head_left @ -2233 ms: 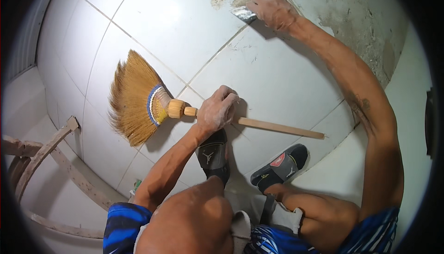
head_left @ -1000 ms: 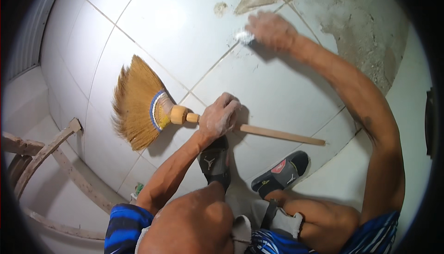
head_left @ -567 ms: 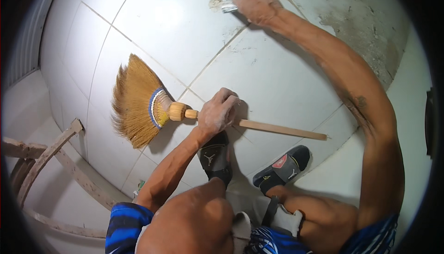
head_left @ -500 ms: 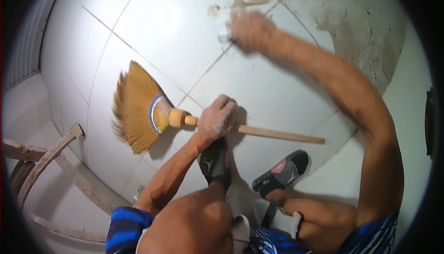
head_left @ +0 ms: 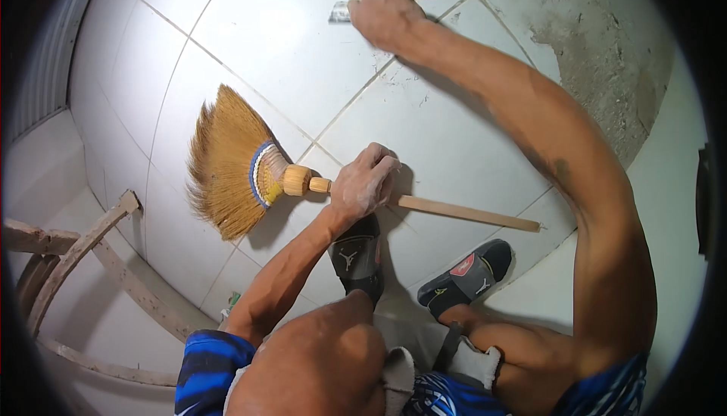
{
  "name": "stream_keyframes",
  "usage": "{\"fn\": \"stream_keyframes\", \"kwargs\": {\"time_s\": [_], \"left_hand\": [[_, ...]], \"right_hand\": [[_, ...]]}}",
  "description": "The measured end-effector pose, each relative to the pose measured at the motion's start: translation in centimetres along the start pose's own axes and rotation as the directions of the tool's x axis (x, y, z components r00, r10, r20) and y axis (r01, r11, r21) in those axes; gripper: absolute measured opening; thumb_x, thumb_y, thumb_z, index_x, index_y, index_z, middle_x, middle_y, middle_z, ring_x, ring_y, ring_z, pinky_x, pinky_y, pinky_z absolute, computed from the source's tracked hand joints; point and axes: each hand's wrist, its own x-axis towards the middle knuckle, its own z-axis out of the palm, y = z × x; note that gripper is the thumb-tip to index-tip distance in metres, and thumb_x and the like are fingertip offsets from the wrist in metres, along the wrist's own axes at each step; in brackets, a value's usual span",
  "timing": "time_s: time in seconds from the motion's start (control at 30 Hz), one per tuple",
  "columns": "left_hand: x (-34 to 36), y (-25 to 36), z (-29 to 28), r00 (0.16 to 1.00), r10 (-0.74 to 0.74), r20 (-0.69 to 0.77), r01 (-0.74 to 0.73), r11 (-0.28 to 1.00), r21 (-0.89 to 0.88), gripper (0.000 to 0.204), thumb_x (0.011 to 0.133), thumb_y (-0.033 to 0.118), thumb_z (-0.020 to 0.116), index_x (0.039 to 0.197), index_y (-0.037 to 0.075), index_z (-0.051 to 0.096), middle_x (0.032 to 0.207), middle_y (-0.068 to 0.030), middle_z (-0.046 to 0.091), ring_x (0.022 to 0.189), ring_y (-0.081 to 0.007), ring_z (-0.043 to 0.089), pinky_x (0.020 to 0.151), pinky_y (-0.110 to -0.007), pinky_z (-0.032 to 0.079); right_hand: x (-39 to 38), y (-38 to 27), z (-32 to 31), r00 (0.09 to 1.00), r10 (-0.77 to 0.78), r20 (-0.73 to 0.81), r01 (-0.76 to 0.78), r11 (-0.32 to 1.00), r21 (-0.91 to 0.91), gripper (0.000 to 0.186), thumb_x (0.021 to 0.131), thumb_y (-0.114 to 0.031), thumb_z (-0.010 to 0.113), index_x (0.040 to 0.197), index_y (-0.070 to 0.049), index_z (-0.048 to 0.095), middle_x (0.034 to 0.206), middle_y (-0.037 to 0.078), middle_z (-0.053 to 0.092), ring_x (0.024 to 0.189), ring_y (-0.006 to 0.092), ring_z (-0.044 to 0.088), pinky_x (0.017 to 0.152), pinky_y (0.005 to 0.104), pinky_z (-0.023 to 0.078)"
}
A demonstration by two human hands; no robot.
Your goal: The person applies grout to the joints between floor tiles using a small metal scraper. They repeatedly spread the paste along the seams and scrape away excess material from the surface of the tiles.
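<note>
A soft broom (head_left: 231, 162) lies on the white tiles, its tan bristles fanned to the left and its wooden handle (head_left: 469, 213) running right. My left hand (head_left: 366, 181), dusty with white powder, is closed around the handle near the collar. The palm side is hidden. My right hand (head_left: 388, 18) is stretched far forward, closed on a metal scraper (head_left: 339, 12). Only the scraper's flat silvery end shows to the left of my fingers, low over a tile. Small dark crumbs (head_left: 409, 75) lie on the tile below that hand.
Rough grey cement patches (head_left: 606, 60) spread over the floor at the far right. A worn wooden frame (head_left: 83, 264) stands at the left by a white ledge. My slippered feet (head_left: 466, 272) are close to the broom handle. A pale wall (head_left: 666, 227) rises at the right.
My right hand has moved forward and slightly left across the tile with the scraper. My left hand stays on the broom, which appears slightly further right in the picture.
</note>
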Motion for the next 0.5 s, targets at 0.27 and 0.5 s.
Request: {"fn": "stream_keyframes", "kwargs": {"time_s": [0.27, 0.5], "left_hand": [[-0.9, -0.3, -0.3, 1.000, -0.016, 0.025, 0.017, 1.000, -0.010, 0.027, 0.078, -0.001, 0.066, 0.101, 0.012, 0.062, 0.103, -0.0076, 0.059, 0.083, -0.0317, 0.065, 0.069, -0.040, 0.056], [-1.2, -2.0, -0.7, 0.999, 0.036, -0.019, -0.035, 0.999, 0.035, 0.028, 0.075, -0.002, 0.066, 0.099, 0.011, 0.062, 0.101, -0.0073, 0.058, 0.086, -0.0303, 0.064, 0.069, -0.041, 0.057]], "right_hand": [[0.3, -4.2, 1.2, 0.991, -0.134, -0.026, 0.132, 0.989, -0.062, 0.018, 0.090, -0.013, 0.059, 0.097, 0.000, 0.070, 0.108, 0.019, 0.065, 0.095, 0.0320, 0.067, 0.075, 0.0418, 0.058], [1.1, -8.4, 1.4, 0.993, 0.109, -0.053, -0.107, 0.993, 0.044, 0.021, 0.089, -0.013, 0.062, 0.103, -0.004, 0.073, 0.102, 0.014, 0.070, 0.098, 0.0270, 0.066, 0.070, 0.0459, 0.056]]}}
